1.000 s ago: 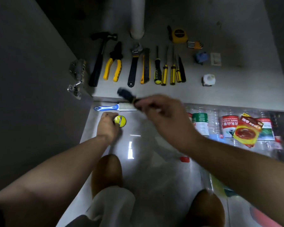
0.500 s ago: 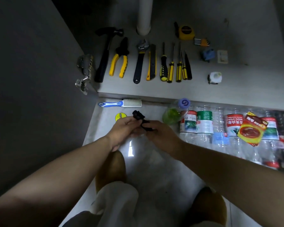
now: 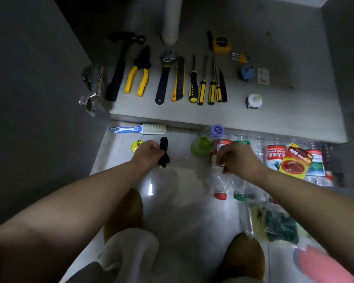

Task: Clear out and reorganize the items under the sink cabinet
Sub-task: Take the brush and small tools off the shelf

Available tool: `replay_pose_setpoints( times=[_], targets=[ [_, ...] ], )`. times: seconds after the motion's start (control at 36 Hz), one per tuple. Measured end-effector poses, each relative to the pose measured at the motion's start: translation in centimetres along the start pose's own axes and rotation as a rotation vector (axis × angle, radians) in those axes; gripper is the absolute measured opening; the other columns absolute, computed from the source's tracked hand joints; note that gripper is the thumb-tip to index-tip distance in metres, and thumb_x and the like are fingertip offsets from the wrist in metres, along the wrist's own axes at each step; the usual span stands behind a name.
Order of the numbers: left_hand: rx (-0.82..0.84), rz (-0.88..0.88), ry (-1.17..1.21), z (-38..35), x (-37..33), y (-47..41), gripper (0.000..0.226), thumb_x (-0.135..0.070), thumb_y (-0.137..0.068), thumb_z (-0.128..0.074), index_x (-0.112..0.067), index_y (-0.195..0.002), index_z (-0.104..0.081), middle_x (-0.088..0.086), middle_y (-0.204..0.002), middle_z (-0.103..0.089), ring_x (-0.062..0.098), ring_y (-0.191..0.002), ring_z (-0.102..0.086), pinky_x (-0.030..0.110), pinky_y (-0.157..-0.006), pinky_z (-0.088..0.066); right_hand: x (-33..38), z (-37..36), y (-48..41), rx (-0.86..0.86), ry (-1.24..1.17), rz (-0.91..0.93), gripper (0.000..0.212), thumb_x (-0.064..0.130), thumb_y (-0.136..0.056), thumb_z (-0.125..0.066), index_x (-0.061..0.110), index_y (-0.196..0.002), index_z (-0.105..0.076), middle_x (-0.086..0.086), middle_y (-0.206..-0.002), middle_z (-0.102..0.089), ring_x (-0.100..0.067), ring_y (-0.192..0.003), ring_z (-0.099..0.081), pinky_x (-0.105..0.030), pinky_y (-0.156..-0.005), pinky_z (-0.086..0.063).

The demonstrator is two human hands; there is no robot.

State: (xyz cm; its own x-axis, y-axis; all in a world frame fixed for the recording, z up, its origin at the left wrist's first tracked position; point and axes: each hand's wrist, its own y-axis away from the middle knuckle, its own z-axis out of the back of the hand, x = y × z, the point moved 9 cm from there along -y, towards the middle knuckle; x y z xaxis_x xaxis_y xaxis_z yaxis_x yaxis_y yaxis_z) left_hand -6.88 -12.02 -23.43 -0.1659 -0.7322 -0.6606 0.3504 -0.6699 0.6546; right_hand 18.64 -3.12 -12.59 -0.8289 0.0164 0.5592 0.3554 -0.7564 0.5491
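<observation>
— Much done?
— Partly. Lined up on the grey cabinet floor [image 3: 284, 111]: black hammer [image 3: 119, 70], yellow-handled pliers [image 3: 139, 76]. Left out on the shiny tile [image 3: 172, 201]: clear plastic bottles [image 3: 274, 156], blue-and-white brush [image 3: 138, 129].
— Hands?
— Left hand [image 3: 149, 153]: clenched round a small black crumpled thing [image 3: 164, 146], near the brush. Right hand [image 3: 240, 160]: curled over a bottle; can't tell if gripping.

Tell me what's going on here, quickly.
A person crouches at the open sink cabinet. The left hand grips a small crumpled black item above the pale floor tiles. The right hand is on or just over a clear plastic bottle with a red cap; whether it grips is unclear. A black hammer, yellow-handled pliers and screwdrivers lie lined up on the grey cabinet floor.
</observation>
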Motion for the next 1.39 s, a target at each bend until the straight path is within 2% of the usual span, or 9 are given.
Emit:
replay_pose_setpoints(
  times=[0.17,0.36,0.53,0.67,0.81,0.92,1.08,1.22,1.39],
  targets=[
    [-0.129,0.004,-0.243,0.6,-1.5,-1.0,0.011,-0.022,-0.084,-0.065,-0.02,-0.093,-0.059,-0.001,-0.088,-0.07,0.022,-0.088,-0.065,0.031,-0.075,-0.05,0.0,9.9,-1.0,-0.516,0.14,0.127,0.019,0.006,-0.09,-0.056,0.024,-0.088,-0.063,-0.005,-0.105,-0.063,-0.016,-0.081,-0.06,-0.023,-0.078,-0.047],
    [-0.2,-0.079,-0.281,1.2,-3.2,-0.7,0.024,-0.021,-0.081,-0.071,-0.016,-0.099,-0.057,0.004,-0.096,-0.064,0.024,-0.088,-0.061,0.033,-0.077,-0.049,0.8,13.2,-5.2,-0.484,0.213,0.044,0.055,0.015,-0.091,-0.064,0.025,-0.143,-0.048,-0.018,-0.148,-0.034,-0.044,-0.112,-0.06,-0.039,-0.104,-0.045],
    [-0.271,-0.245,-0.138,1.8,-5.3,1.5,0.012,-0.012,-0.093,-0.054,-0.021,-0.089,-0.062,0.002,-0.085,-0.068,0.015,-0.079,-0.061,0.024,-0.07,-0.041,0.7,13.4,-6.7,-0.489,0.286,-0.024,0.046,0.021,-0.087,-0.067,0.02,-0.131,-0.055,-0.016,-0.14,-0.046,-0.04,-0.116,-0.057,-0.037,-0.101,-0.044],
    [-0.181,-0.298,0.156,2.2,-7.8,3.2,0.01,-0.005,-0.097,-0.059,-0.004,-0.1,-0.068,0.021,-0.097,-0.069,0.034,-0.091,-0.066,0.044,-0.086,-0.056,0.8,13.5,-5.7,-0.532,0.237,-0.028,0.038,0.026,-0.088,-0.07,0.02,-0.125,-0.061,-0.016,-0.132,-0.053,-0.04,-0.111,-0.059,-0.04,-0.096,-0.047],
    [-0.036,-0.433,0.365,2.2,-12.4,5.3,0.012,-0.008,-0.098,-0.063,0.001,-0.105,-0.066,0.028,-0.099,-0.067,0.023,-0.079,-0.068,0.035,-0.076,-0.059,4.8,12.4,-3.7,-0.47,0.033,0.196,0.043,0.024,-0.085,-0.076,0.018,-0.125,-0.061,-0.003,-0.12,-0.063,-0.019,-0.097,-0.063,-0.035,-0.082,-0.054],
    [0.182,-0.505,0.47,0.6,-16.4,6.6,0.031,-0.018,-0.098,-0.066,-0.016,-0.129,-0.063,0.011,-0.108,-0.075,0.026,-0.099,-0.074,0.039,-0.088,-0.061,9.5,10.4,-2.6,-0.332,-0.085,0.357,0.047,0.022,-0.08,-0.082,0.021,-0.122,-0.06,0.011,-0.107,-0.06,-0.002,-0.071,-0.06,-0.026,-0.064,-0.054],
    [0.323,-0.459,0.593,-0.7,-18.8,6.4,0.037,-0.022,-0.1,-0.064,-0.013,-0.135,-0.062,0.009,-0.12,-0.073,0.025,-0.112,-0.071,0.04,-0.087,-0.06,14.2,7.9,-2.3,-0.231,0.043,0.57,0.044,0.031,-0.079,-0.082,0.023,-0.116,-0.06,0.007,-0.103,-0.063,-0.003,-0.07,-0.057,-0.023,-0.065,-0.048],
    [0.26,-0.384,0.675,0.0,-18.0,4.8,0.027,-0.019,-0.1,-0.063,-0.011,-0.126,-0.068,0.013,-0.117,-0.073,0.03,-0.105,-0.073,0.033,-0.085,-0.059,12.3,9.0,-5.3,-0.233,-0.003,0.505,0.038,0.03,-0.086,-0.078,0.02,-0.12,-0.063,0.001,-0.11,-0.062,0.006,-0.073,-0.056,-0.015,-0.068,-0.048],
    [0.285,-0.332,0.866,0.6,-16.5,3.1,0.032,-0.018,-0.103,-0.057,-0.018,-0.135,-0.062,0.012,-0.127,-0.069,0.031,-0.11,-0.072,0.03,-0.082,-0.059,6.8,13.9,-10.3,-0.437,0.175,0.213,0.043,0.024,-0.093,-0.059,0.019,-0.135,-0.054,-0.014,-0.131,-0.057,-0.033,-0.107,-0.061,-0.04,-0.092,-0.051]
  ],
)
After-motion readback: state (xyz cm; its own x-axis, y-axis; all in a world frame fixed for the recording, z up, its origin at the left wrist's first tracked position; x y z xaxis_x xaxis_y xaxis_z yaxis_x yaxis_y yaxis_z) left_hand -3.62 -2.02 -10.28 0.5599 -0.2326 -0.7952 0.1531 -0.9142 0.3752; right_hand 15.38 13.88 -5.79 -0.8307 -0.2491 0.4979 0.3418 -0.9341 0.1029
